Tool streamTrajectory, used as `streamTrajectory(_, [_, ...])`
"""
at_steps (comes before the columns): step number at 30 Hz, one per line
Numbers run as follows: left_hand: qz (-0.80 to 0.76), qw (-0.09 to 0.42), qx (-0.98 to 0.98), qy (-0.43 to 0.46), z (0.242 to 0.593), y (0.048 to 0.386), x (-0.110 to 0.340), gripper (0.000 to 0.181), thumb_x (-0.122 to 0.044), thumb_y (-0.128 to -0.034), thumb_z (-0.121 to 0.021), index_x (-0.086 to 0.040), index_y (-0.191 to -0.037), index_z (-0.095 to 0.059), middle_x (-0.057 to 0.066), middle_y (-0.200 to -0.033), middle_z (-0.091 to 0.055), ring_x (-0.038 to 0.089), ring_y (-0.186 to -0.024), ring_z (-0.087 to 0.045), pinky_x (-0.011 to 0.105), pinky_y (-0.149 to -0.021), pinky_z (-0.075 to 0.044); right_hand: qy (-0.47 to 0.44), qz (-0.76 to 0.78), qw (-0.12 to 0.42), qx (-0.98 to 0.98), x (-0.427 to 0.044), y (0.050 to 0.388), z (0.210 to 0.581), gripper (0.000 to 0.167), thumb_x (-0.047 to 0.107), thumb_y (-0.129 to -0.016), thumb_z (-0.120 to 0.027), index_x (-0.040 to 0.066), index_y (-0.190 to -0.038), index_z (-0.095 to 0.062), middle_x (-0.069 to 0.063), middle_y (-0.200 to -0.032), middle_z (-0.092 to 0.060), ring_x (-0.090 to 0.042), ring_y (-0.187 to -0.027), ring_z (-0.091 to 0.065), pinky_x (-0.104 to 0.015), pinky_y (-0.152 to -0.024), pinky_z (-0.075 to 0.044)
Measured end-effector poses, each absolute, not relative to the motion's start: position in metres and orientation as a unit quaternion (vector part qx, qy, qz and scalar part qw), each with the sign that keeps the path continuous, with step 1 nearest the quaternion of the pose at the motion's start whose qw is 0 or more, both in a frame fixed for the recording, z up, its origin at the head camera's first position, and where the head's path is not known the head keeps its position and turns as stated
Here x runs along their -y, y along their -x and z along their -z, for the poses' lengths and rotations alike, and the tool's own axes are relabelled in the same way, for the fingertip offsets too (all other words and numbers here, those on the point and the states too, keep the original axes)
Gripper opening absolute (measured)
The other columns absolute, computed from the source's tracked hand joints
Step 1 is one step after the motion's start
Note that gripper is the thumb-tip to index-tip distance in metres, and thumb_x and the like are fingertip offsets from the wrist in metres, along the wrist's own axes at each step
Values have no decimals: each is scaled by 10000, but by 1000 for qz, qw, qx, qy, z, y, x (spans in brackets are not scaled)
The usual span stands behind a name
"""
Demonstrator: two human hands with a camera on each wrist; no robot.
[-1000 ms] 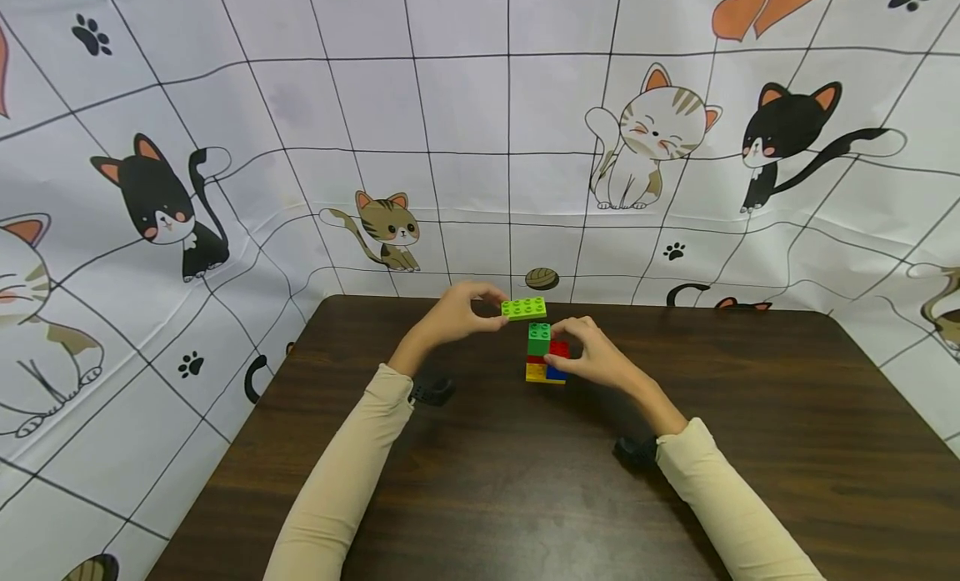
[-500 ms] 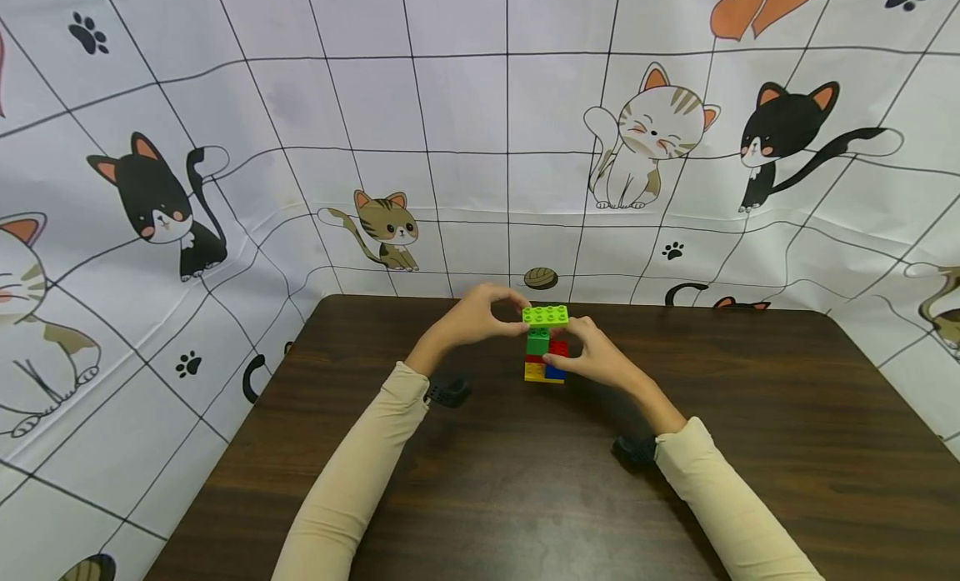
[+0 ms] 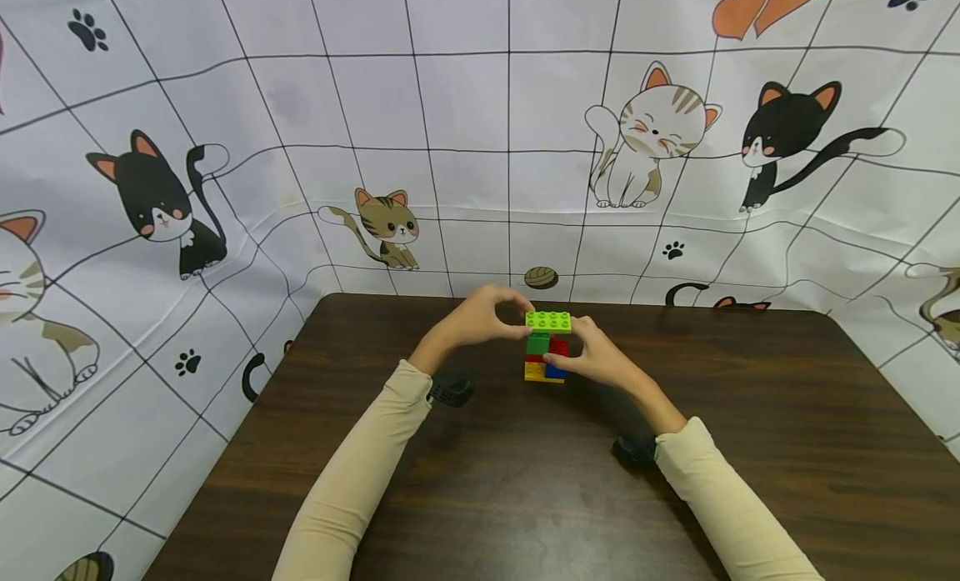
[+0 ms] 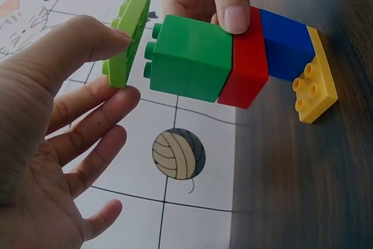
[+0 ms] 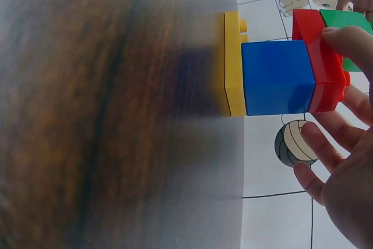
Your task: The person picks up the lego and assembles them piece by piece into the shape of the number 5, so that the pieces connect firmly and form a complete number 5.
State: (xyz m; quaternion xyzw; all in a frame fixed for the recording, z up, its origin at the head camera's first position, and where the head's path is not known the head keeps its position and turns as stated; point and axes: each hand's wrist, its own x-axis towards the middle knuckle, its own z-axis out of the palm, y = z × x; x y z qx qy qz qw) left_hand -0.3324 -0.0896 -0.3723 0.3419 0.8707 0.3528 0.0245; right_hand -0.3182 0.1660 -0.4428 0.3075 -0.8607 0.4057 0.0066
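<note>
My left hand [image 3: 480,318] pinches a flat lime-green toy brick [image 3: 548,322] between thumb and fingers. In the left wrist view, a small gap separates this brick from the studs of a green brick [image 4: 192,56]. That green brick tops a stack: below it come a red brick [image 4: 249,65], a blue brick [image 5: 277,80] and a flat yellow brick [image 5: 233,65] at the bottom on the table. My right hand [image 3: 596,356] grips the stack at the red brick, its thumb on the near side. Its other fingers are partly hidden behind the stack in the head view.
The dark wooden table [image 3: 517,473] spreads out in front of and beside the stack. Right behind its far edge hangs a white grid-lined sheet [image 3: 465,181] with printed cats. A black strap device [image 3: 452,392] sits on the left wrist, another [image 3: 633,450] on the right.
My left hand has brought the lime-green brick rightward and then slightly down, from the left of the stack to just over the green brick. The right hand and stack have stayed in place.
</note>
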Motion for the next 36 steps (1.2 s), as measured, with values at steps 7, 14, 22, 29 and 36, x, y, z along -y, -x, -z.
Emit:
streamTrajectory(7, [-348,22,-871,-346,373,333,88,331,-243,-894,-793,-95,-1183,-726,47,-1127,-727,199,-1099,-628,408,-1034,-492,-311,-406,7,859,-166,319,442,551,213,-904,-790,97,-1404,-589,-117,-1315,-622,-270,-1125,-440,-527,-988,-427])
streamTrajectory(14, [-326,3,-878,-352,376,333,87,320,-243,-887,-800,-91,-1160,-732,65,-1202,-716,247,-1191,-583,452,-1090,-445,-315,-400,15,861,-166,319,442,523,213,-898,-797,103,-1374,-610,-98,-1285,-641,-247,-1093,-442,-493,-956,-429])
streamTrajectory(22, [-292,-11,-897,-333,377,331,86,312,-289,-887,-797,-130,-1148,-735,56,-1276,-661,298,-1301,-453,581,-1124,-331,-309,-399,14,863,-166,318,443,499,201,-893,-799,84,-1343,-619,-111,-1258,-636,-258,-1100,-441,-501,-961,-434])
streamTrajectory(29, [-275,-24,-901,-335,377,331,84,318,-298,-884,-799,-133,-1149,-739,51,-1281,-657,304,-1322,-435,589,-1106,-318,-306,-399,13,864,-166,318,443,505,213,-894,-800,87,-1346,-615,-111,-1247,-625,-265,-1108,-441,-512,-961,-446])
streamTrajectory(36, [-269,-20,-903,-335,376,330,83,331,-317,-886,-797,-134,-1157,-740,49,-1269,-662,299,-1329,-422,576,-1088,-316,-306,-400,14,864,-166,318,443,495,207,-892,-801,86,-1337,-621,-111,-1225,-624,-263,-1097,-445,-504,-950,-448])
